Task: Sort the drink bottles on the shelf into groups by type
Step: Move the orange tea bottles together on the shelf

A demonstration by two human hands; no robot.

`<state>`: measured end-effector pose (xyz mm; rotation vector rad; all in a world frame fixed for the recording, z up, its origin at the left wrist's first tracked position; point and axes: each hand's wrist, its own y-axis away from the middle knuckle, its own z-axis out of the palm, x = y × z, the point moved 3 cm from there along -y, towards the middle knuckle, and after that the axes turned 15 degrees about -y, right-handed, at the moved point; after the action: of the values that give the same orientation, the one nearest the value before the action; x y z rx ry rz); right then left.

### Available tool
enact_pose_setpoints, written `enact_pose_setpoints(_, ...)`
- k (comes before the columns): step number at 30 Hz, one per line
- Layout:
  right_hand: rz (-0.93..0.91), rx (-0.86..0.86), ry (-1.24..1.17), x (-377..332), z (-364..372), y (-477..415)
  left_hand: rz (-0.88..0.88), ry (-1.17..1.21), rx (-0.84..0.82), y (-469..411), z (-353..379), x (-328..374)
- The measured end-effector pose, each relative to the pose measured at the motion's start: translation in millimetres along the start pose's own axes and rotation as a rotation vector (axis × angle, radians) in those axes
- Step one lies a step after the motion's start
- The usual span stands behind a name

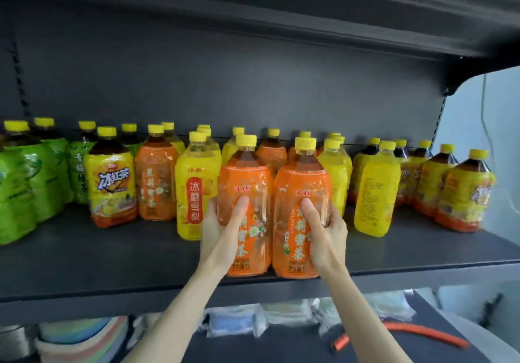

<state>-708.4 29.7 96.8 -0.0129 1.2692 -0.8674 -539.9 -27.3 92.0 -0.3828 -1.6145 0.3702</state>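
Note:
Two orange-labelled tea bottles with yellow caps stand side by side at the front edge of the dark shelf [112,253]. My left hand [222,230] grips the left orange bottle [247,182], thumb across its label. My right hand [326,230] grips the right orange bottle [298,185] the same way. Behind them stand mixed bottles: green-labelled ones [25,188] at far left, a yellow iced-tea bottle [111,182], another orange bottle [154,177], and a yellow pear-drink bottle [194,188].
More yellow bottles [377,191] and iced-tea bottles [464,194] fill the right end of the shelf. The shelf above [309,11] hangs low overhead. On the lower level lie wrapped packs [84,334] and an orange hose [416,331].

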Motion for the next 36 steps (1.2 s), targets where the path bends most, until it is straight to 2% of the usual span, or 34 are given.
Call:
enact_pose_setpoints(9, 0.054, 0.034, 0.000, 24, -29, -36, -0.041, -0.048, 0.016, -19, 46, -8)
enact_pose_setpoints(19, -0.002, 0.062, 0.015, 36, -41, -55, -0.058, -0.142, -0.156, -59, 79, -33)
enact_pose_setpoints(23, -0.010, 0.069, 0.027, 40, -43, -59, -0.082, -0.233, -0.134, -80, 89, -51)
enact_pose_setpoints(36, -0.031, 0.059, 0.024, 41, -46, -62, -0.127, -0.174, -0.124, -101, 115, -53)
